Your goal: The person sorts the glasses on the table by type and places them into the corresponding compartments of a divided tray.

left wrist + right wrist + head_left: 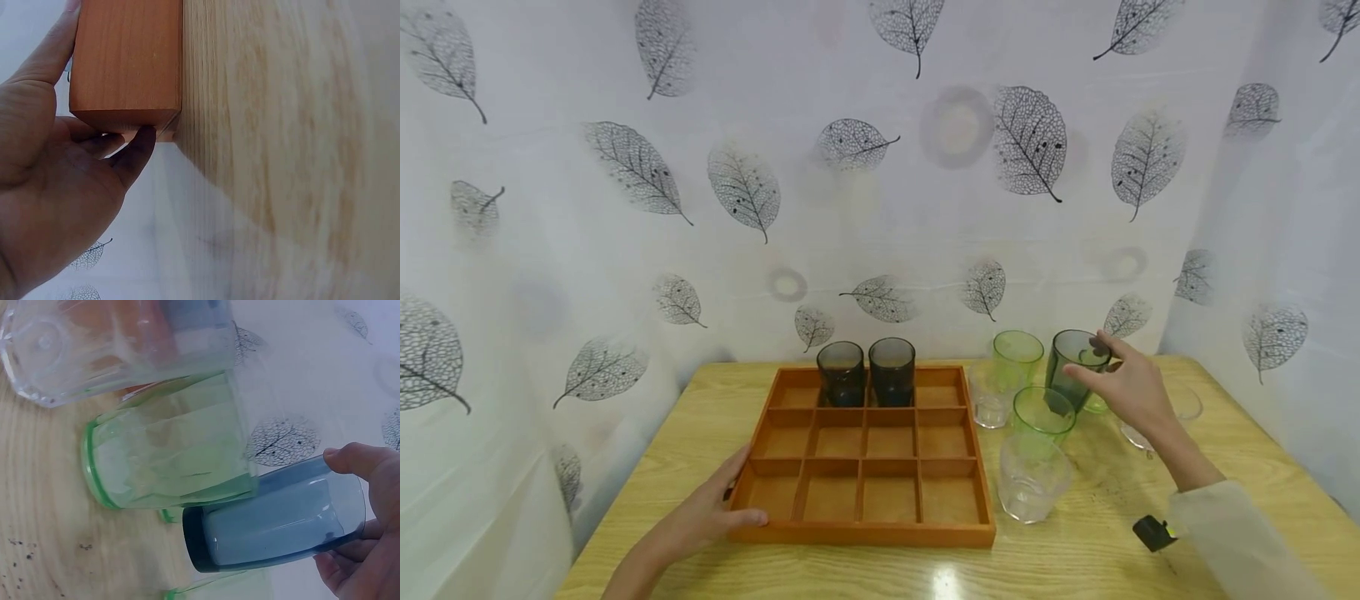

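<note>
A wooden tray (865, 533) divided into compartments lies on the table. My left hand (696, 517) grips its front left corner, thumb on one side and fingers curled at the other, as the left wrist view shows. Two dark grey glasses (842, 375) (892, 375) stand in the two middle compartments of the back row. To the right of the tray, my right hand (1127, 392) holds another dark grey glass (281, 519) near its rim, between thumb and fingers. This glass is tilted, and its base appears raised off the table, beside a green glass (169, 447).
Right of the tray stand several green glasses (1018, 354) (1045, 408) and clear glasses (1033, 483) (988, 408), close together. Another clear glass (1187, 404) is partly behind my right hand. A small black object (1152, 533) is by my right sleeve. A leaf-print curtain (887, 208) hangs behind the table.
</note>
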Tool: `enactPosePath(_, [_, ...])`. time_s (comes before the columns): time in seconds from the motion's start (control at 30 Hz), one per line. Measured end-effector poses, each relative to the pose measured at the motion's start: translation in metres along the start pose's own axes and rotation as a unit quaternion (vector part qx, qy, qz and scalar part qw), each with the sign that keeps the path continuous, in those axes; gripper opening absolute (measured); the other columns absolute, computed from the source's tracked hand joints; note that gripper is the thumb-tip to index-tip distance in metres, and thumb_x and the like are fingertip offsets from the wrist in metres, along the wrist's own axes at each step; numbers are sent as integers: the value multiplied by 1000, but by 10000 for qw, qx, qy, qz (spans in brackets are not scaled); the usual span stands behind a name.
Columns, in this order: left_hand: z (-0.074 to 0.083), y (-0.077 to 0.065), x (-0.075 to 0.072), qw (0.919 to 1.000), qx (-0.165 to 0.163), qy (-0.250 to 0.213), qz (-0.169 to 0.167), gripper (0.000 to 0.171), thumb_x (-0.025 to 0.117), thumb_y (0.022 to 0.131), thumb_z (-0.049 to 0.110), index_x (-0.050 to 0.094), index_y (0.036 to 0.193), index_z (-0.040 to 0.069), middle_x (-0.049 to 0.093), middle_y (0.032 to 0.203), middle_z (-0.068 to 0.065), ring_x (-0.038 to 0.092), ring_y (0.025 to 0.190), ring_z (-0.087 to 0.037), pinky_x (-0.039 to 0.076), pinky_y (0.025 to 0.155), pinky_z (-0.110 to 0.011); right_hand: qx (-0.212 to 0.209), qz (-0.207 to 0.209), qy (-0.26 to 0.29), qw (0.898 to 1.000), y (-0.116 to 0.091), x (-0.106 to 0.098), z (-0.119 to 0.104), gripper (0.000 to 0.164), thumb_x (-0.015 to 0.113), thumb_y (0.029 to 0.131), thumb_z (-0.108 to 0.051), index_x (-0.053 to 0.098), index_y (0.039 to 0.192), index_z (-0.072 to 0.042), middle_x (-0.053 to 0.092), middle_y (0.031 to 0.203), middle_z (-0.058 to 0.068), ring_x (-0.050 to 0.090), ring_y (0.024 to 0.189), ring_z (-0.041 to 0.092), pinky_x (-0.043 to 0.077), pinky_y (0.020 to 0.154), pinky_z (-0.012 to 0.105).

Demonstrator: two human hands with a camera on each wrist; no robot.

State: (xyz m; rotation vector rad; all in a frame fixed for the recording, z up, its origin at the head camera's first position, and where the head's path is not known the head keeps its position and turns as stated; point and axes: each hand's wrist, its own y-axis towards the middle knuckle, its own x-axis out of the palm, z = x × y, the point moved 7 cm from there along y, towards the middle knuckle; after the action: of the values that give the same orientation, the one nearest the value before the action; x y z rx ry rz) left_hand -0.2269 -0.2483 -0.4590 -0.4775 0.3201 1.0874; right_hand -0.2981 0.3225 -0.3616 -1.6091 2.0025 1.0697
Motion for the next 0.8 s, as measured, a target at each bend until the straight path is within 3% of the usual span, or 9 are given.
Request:
enactPosePath(0.33, [2,0,1,10000,-40,-52,-54,106,75,98,24,-4,164,-2,-7,166,-35,4,147,-63,26,110,-75,-172,239,37,9996,5,-25,-22,84,76,95,-37,36,159,-1,55,140,30,59,101,37,45,61,22])
enactPosePath(0.47, [2,0,1,10000,-43,1,-48,107,75,98,25,-4,164,-2,-7,166,-35,5,147,-63,27,110,-75,-192,291,42,9994,7,-31,-33,84,75,96,-39,35,161,-3,54,142,29,57,107,41,44,64,25])
enactPosePath(0.8, [2,0,2,10000,-47,47,-65,106,74,99,26,-4,164,-2,-6,166,-34,5,147,-63,29,109,-75,-481,278,415,9976,17,-22,-70,83,75,96,-38,37,160,-1,56,141,25,54,110,39,41,81,36])
